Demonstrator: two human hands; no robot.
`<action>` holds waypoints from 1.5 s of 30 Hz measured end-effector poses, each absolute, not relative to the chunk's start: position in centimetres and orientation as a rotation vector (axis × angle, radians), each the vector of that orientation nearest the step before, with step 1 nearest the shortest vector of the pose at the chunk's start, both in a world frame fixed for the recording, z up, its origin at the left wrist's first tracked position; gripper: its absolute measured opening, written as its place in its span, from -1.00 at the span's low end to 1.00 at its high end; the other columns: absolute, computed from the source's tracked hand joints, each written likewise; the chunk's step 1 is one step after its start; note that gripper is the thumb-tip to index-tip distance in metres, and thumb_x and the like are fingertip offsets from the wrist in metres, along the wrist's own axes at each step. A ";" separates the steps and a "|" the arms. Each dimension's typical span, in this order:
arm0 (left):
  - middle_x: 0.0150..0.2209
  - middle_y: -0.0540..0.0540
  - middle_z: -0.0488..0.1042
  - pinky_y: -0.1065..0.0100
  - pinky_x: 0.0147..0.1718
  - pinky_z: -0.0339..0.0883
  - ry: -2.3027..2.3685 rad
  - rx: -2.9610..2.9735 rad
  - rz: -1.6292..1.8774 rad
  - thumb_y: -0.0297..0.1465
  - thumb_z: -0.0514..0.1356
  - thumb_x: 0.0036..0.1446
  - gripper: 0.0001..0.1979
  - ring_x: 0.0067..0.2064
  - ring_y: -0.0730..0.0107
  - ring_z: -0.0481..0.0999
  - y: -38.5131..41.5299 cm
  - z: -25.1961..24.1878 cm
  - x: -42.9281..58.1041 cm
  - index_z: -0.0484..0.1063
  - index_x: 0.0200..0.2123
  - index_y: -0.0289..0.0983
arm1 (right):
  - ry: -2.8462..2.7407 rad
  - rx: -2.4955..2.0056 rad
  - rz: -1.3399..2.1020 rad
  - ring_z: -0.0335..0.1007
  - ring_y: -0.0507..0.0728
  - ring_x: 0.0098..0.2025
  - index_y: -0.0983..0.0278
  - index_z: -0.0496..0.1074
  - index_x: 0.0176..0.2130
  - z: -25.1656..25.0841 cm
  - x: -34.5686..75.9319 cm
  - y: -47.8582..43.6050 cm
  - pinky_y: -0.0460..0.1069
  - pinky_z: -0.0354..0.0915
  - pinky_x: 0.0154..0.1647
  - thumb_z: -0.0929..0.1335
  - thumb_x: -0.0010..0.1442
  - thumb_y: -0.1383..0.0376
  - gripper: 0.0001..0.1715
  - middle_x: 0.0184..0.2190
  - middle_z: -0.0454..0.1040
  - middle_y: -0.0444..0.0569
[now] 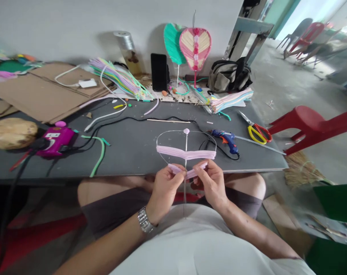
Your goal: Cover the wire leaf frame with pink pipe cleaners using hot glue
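Head view, looking down: above the front edge of a gray work table (127, 143), a looped wire frame (173, 131) carries a pink pipe-cleaner band (169, 152). Raised, inward-angled left hand (164, 191) and right hand (211, 183) have closed fingers (200, 165) pinching a shorter pink strip (187, 172).

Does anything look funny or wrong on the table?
Yes. A thin metal strip near the yellow-and-red scissors sticks out past the right edge of the gray table. It looks odd because its end hangs in the air, where it could get bumped.
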State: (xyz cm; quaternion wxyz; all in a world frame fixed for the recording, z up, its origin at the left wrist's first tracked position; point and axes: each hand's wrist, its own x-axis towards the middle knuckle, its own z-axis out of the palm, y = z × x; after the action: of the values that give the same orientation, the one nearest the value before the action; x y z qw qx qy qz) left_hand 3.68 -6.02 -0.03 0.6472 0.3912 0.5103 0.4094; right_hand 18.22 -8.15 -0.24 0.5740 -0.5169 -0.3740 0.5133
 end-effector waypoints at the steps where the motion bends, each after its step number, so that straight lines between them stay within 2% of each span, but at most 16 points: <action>1: -0.54 0.07 0.35 0.45 -0.48 0.17 1.155 0.884 0.933 -0.26 0.32 -0.05 -0.79 -0.48 0.50 0.27 -6.0 0.1 3.7 0.45 -0.41 -0.29 | -0.878 -1.210 1.222 0.23 -0.04 -0.61 0.24 0.43 -0.37 -0.3 18.3 -8.1 -0.11 0.26 -0.57 0.52 0.17 -0.01 -0.59 -0.60 0.42 -0.20; 5: -0.55 0.04 0.38 0.44 -0.50 0.16 1.144 0.900 0.929 -0.27 0.30 -0.04 -0.80 -0.48 0.48 0.29 -5.8 0.5 3.5 0.48 -0.41 -0.29 | -0.909 -1.202 1.228 0.29 -0.03 -0.59 0.25 0.45 -0.38 -0.2 18.7 -7.8 -0.12 0.28 -0.55 0.54 0.17 0.03 -0.61 -0.58 0.47 -0.16; 10: -0.47 -0.05 0.48 0.41 -0.45 0.26 1.034 0.922 0.917 -0.26 0.22 0.06 -0.79 -0.43 0.40 0.41 -5.7 0.7 3.2 0.53 -0.38 -0.30 | -0.929 -1.173 1.203 0.32 -0.04 -0.58 0.27 0.47 -0.39 -0.1 18.8 -7.6 -0.13 0.28 -0.54 0.54 0.17 0.07 -0.65 -0.57 0.47 -0.17; 16: -0.55 0.02 0.38 0.42 -0.45 0.22 1.029 0.938 0.903 -0.35 0.21 0.01 -0.87 -0.47 0.45 0.33 -5.7 0.4 3.3 0.43 -0.51 -0.28 | -0.926 -1.171 1.217 0.31 -0.05 -0.59 0.27 0.47 -0.39 0.0 18.5 -7.7 -0.15 0.26 -0.55 0.54 0.17 0.08 -0.65 -0.59 0.45 -0.19; 23: -0.54 0.03 0.40 0.45 -0.46 0.20 1.042 0.925 0.930 -0.36 0.23 0.02 -0.88 -0.47 0.48 0.33 -5.9 0.1 3.2 0.46 -0.48 -0.29 | -0.958 -1.201 1.186 0.31 -0.03 -0.59 0.26 0.48 -0.37 0.1 18.6 -7.9 -0.13 0.26 -0.56 0.54 0.18 0.07 -0.65 -0.60 0.45 -0.18; 27: -0.49 0.01 0.47 0.44 -0.45 0.26 0.931 0.745 0.881 -0.24 0.28 0.08 -0.79 -0.45 0.43 0.43 -6.2 0.7 3.4 0.47 -0.41 -0.27 | -0.947 -1.231 1.169 0.28 -0.04 -0.60 0.25 0.48 -0.35 -0.1 18.8 -7.9 -0.13 0.22 -0.57 0.54 0.19 0.08 -0.68 -0.60 0.44 -0.19; 33: -0.54 0.05 0.38 0.46 -0.43 0.25 0.961 0.782 0.973 -0.25 0.33 0.06 -0.73 -0.47 0.50 0.34 -6.2 0.5 3.7 0.38 -0.52 -0.27 | -0.965 -1.239 1.159 0.28 -0.03 -0.60 0.24 0.48 -0.33 -0.2 18.8 -7.9 -0.13 0.20 -0.58 0.53 0.20 0.07 -0.67 -0.59 0.43 -0.19; 39: -0.54 0.07 0.38 0.46 -0.42 0.27 0.948 0.756 0.969 -0.24 0.31 0.11 -0.75 -0.47 0.50 0.34 -6.6 0.3 3.7 0.39 -0.47 -0.27 | -0.994 -1.229 1.122 0.31 -0.04 -0.58 0.24 0.48 -0.33 -0.3 18.7 -8.2 -0.12 0.28 -0.53 0.52 0.20 0.08 -0.69 -0.54 0.45 -0.18; 45: -0.54 0.07 0.33 0.44 -0.41 0.27 0.980 0.714 0.910 -0.27 0.27 0.03 -0.77 -0.46 0.48 0.32 -6.7 0.7 3.6 0.32 -0.50 -0.25 | -1.043 -1.259 1.101 0.32 -0.02 -0.56 0.24 0.48 -0.35 -0.1 18.6 -8.2 -0.10 0.32 -0.50 0.52 0.19 0.07 -0.69 -0.51 0.47 -0.16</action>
State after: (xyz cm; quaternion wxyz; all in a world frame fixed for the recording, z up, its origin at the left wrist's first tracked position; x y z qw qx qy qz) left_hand 3.64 -6.69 0.67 0.7262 0.3237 0.4443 0.4129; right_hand 18.58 -8.21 -0.13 0.5523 -0.5325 -0.4411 0.4656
